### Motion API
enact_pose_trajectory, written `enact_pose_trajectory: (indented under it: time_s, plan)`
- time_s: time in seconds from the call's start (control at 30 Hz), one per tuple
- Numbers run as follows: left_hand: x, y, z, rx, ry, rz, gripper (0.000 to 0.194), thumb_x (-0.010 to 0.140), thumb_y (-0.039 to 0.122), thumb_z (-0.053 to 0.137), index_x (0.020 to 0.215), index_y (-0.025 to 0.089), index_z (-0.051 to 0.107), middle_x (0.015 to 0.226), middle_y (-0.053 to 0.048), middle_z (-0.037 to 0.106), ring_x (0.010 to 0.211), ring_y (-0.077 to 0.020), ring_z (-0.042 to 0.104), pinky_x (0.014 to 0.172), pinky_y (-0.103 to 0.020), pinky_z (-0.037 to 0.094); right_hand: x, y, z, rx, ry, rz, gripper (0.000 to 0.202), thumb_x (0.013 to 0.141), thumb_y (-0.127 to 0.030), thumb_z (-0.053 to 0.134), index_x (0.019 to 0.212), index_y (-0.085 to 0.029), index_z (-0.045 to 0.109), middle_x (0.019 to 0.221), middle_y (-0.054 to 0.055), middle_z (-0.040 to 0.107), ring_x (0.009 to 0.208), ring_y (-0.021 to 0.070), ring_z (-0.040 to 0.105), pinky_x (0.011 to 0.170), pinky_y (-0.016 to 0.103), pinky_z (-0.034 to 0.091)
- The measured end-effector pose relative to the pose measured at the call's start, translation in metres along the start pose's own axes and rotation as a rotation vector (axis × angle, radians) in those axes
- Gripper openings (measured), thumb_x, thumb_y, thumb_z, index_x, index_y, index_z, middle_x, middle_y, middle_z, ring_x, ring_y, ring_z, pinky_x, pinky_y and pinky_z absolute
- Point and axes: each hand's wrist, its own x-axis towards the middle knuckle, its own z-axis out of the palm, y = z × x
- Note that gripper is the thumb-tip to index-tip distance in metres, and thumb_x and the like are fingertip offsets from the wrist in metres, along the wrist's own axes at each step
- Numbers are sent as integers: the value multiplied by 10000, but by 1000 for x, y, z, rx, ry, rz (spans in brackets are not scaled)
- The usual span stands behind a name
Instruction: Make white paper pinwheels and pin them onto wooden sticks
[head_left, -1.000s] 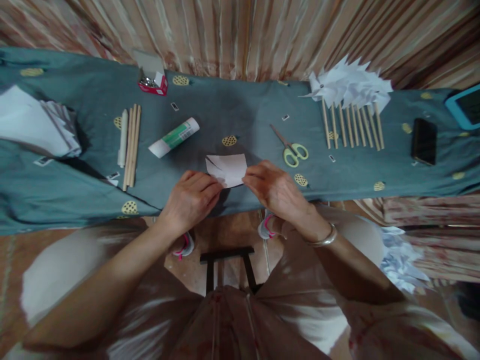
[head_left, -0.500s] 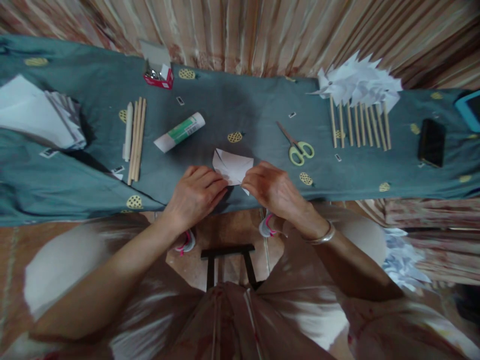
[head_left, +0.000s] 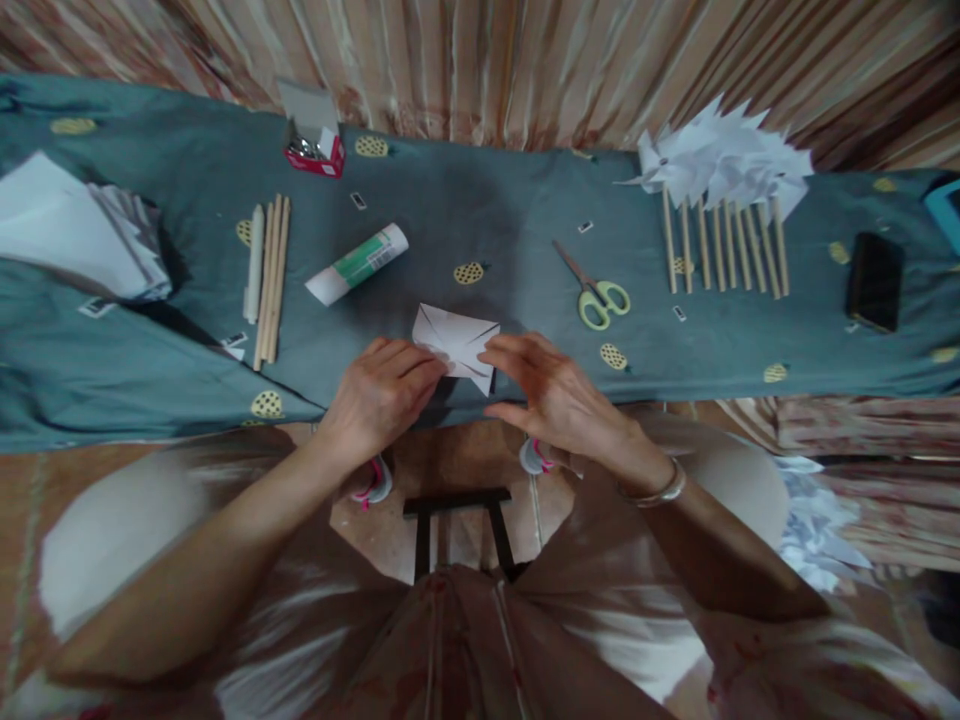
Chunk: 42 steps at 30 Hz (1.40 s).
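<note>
A small white paper square (head_left: pixel 459 338) with slits running in from its corners is held just above the cloth near the table's front edge. My left hand (head_left: pixel 386 390) pinches its lower left side between thumb and fingers. At its right edge is my right hand (head_left: pixel 544 390), the fingers touching or close to the paper and the thumb spread away below. Green-handled scissors (head_left: pixel 592 295) lie to the right of the paper, and a white and green glue tube (head_left: pixel 358 264) lies to the left.
Wooden sticks (head_left: pixel 275 280) and a stack of white paper (head_left: pixel 75 230) are on the left. At the back stands a red open box (head_left: pixel 315 155). Paper pinwheels (head_left: pixel 724 165) on sticks and a black phone (head_left: pixel 874 282) lie on the right.
The paper has shifted slightly left and turned. My right hand's thumb has come away from the fingers, opening its pinch. My left hand has moved slightly left, still pinching the paper.
</note>
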Motion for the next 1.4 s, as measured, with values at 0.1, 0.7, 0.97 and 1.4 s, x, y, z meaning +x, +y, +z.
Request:
enact_pose_trajectory:
  time_s: [0.1,0.7,0.97,1.4]
  plan:
    - [-3,1,0,-40,-27,-1,200,987,196,501,988,165,698,954,-71,752,842,-204,672,729,-339,474,-1,-4,4,12,-12,-12,471,834,-342,743,1235,-164,572,1264,159,630,1180,308,583,1001,515,516]
    - [-11,11,0,-127,-68,24,143,955,169,564,1000,165,700,1043,-82,745,945,-220,664,788,-354,547,10,-3,15,249,32,22,151,963,-260,572,927,-186,700,1010,57,741,967,192,681,918,373,511]
    - [-12,11,1,-200,-80,-1,153,948,144,562,1015,157,699,1042,-97,733,963,-211,664,813,-351,574,19,-7,24,323,128,147,121,905,-183,606,832,-196,701,957,41,739,937,186,677,894,355,512]
    - [-12,13,-2,-189,-103,-38,265,983,162,492,1191,174,656,1043,-86,734,957,-199,670,820,-334,574,27,-6,36,199,174,188,159,929,-200,568,831,-199,693,1051,55,715,998,205,638,936,391,481]
